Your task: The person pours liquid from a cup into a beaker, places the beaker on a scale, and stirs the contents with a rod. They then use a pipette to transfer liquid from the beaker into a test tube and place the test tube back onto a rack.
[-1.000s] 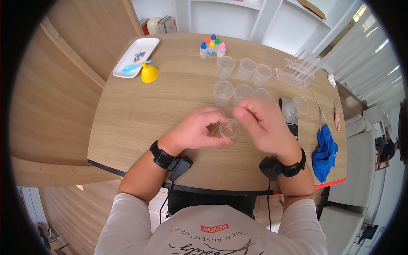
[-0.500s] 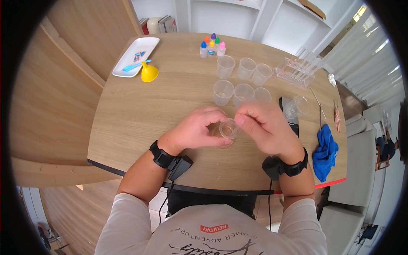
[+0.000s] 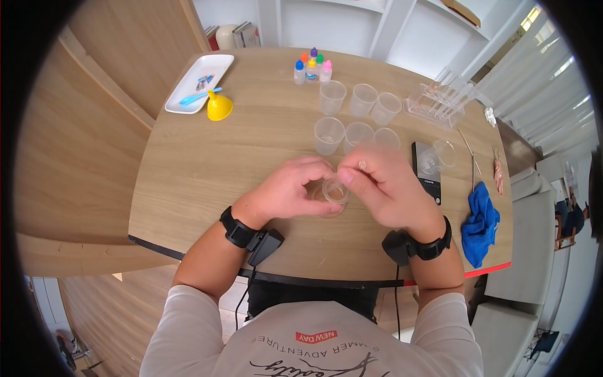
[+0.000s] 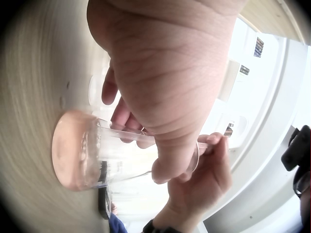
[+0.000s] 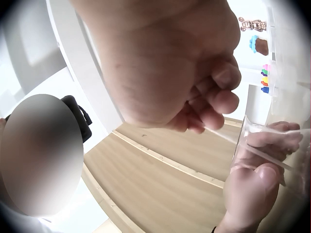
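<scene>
Thumb and fingers of the left hand [image 3: 298, 188] curl round a clear glass vessel [image 3: 336, 190] near the table's front. In the left wrist view the vessel's wide base holds pale orange-pink liquid [image 4: 73, 150], with bubbles along its edge. The right hand [image 3: 386, 188], above the vessel's mouth, pinches a thin clear rod [image 5: 223, 134]. That rod slants from the fingertips into the vessel in the right wrist view; its lower end cannot be made out clearly.
Several clear cups [image 3: 332, 97] stand beyond the hands, dropper bottles [image 3: 311, 70] behind them. A yellow funnel [image 3: 219, 108] and white tray [image 3: 179, 100] lie left. Rightward are a black scale [image 3: 429, 188] with a clear beaker, a test-tube rack [image 3: 433, 112] and blue cloth [image 3: 480, 223].
The right hand has shifted slightly left over the vessel's mouth, its wrist turning a little, and the rod has moved with it. The left hand keeps its hold in nearly the same place.
</scene>
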Demonstrator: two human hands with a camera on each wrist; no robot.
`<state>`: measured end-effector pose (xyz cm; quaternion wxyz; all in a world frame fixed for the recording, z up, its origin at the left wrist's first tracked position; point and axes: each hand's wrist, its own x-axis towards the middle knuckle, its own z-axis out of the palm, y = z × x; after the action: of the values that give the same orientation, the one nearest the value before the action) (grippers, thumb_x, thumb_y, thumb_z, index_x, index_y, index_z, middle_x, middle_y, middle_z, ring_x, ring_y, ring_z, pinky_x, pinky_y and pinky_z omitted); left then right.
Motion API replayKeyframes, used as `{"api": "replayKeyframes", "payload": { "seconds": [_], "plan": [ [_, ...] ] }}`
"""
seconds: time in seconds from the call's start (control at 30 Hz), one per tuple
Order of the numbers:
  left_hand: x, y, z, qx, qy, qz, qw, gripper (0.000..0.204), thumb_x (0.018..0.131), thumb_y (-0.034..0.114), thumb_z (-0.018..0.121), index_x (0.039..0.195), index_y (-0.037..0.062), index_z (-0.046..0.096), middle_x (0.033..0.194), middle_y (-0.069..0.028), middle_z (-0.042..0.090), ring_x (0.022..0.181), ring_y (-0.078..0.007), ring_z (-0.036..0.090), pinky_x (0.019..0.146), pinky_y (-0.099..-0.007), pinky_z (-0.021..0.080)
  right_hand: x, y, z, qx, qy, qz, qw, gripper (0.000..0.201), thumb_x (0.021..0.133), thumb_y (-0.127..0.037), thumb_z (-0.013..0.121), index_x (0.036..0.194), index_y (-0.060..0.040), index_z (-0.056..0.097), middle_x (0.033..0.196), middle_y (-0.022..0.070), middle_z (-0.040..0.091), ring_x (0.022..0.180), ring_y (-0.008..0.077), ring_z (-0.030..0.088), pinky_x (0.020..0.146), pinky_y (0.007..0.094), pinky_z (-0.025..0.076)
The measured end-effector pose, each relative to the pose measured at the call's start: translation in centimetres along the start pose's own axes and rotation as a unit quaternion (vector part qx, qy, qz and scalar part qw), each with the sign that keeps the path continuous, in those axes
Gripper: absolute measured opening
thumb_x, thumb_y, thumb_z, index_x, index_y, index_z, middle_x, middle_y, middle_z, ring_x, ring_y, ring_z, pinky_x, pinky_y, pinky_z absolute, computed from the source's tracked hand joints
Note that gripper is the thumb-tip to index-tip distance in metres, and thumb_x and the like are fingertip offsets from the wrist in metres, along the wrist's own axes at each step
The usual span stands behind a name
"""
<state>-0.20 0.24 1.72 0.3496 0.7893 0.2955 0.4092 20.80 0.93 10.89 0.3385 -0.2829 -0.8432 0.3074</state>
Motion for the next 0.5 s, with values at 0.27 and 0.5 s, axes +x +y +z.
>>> {"api": "replayKeyframes", "payload": {
  "seconds": [0.27, 0.5],
  "plan": [
    [-0.06, -0.22, 0.03, 0.003, 0.003, 0.012, 1.000, 0.038, 0.071, 0.024, 0.088, 0.096, 0.0066, 0.066, 0.090, -0.0070, 0.064, 0.083, -0.0253, 0.061, 0.073, -0.0351, 0.049, 0.04, -0.17, 0.30, -0.007, -0.004, -0.023, 1.000, 0.007, 0.092, -0.009, 0.063, 0.088, -0.0040, 0.063, 0.075, 0.0121, 0.062, 0.069, 0.0308, 0.060, 0.062, 0.0370, 0.046],
    [-0.03, 0.14, -0.06, 0.004, 0.003, 0.009, 1.000, 0.037, 0.071, 0.024, 0.088, 0.096, 0.0066, 0.066, 0.090, -0.0075, 0.065, 0.083, -0.0257, 0.061, 0.073, -0.0352, 0.049, -0.30, -0.30, -0.22, -0.012, -0.008, 0.054, 0.998, 0.005, 0.092, -0.009, 0.063, 0.089, -0.0041, 0.064, 0.077, 0.0123, 0.063, 0.068, 0.0304, 0.060, 0.061, 0.0370, 0.046]
  ]
}}
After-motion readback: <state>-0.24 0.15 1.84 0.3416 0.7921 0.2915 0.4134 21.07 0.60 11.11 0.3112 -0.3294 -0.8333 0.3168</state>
